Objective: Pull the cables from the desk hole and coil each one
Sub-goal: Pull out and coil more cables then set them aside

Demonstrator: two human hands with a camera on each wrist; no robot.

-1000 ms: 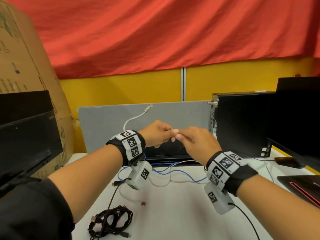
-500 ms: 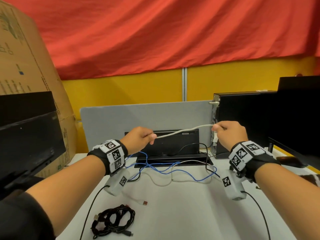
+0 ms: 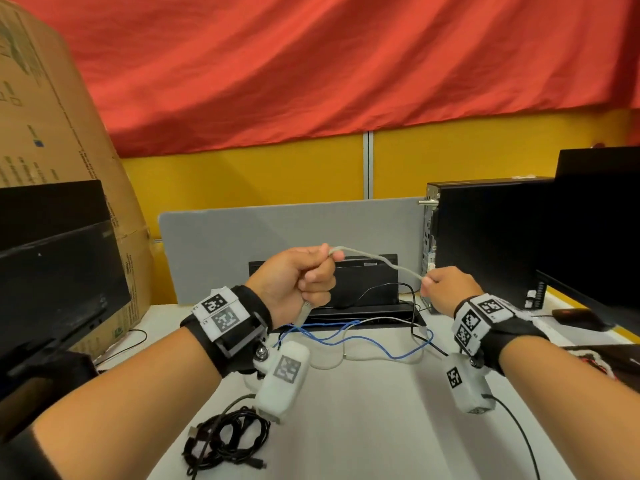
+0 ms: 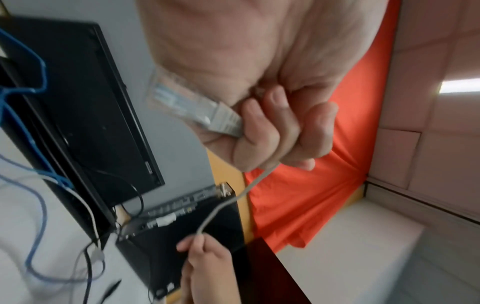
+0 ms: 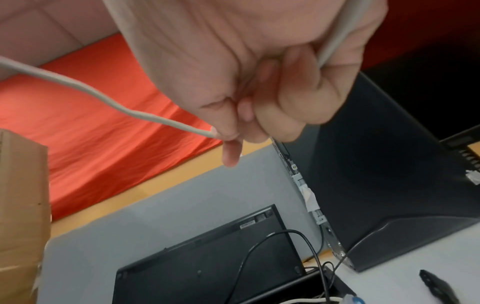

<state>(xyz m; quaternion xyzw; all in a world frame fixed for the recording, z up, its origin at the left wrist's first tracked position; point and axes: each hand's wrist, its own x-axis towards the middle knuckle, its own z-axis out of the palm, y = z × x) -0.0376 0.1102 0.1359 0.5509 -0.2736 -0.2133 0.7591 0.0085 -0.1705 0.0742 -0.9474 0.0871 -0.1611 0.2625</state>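
Note:
A grey cable (image 3: 377, 263) runs through the air between both hands above the desk. My left hand (image 3: 311, 271) grips one end in a fist, and the clear plug (image 3: 304, 312) hangs out below it. The left wrist view shows the fingers (image 4: 262, 131) curled round the cable just past that plug (image 4: 197, 111). My right hand (image 3: 429, 282) pinches the cable further along, its fingertips (image 5: 228, 131) closed on the cable (image 5: 91, 90). A blue cable (image 3: 374, 339) and a black cable (image 3: 384, 289) come out of the desk hole (image 3: 408, 315), whose black lid (image 3: 363, 282) stands raised.
A coiled bundle of black cables (image 3: 225, 441) lies at the near left of the white desk (image 3: 363, 427). A black computer tower (image 3: 485, 237) and monitor (image 3: 595, 220) stand at the right. At the left are another monitor (image 3: 52, 278) and a cardboard box (image 3: 52, 116).
The hands, together one second ago, slid apart along the grey cable. Since then my left hand has turned so the plug hangs below, and my right hand has dropped slightly inward.

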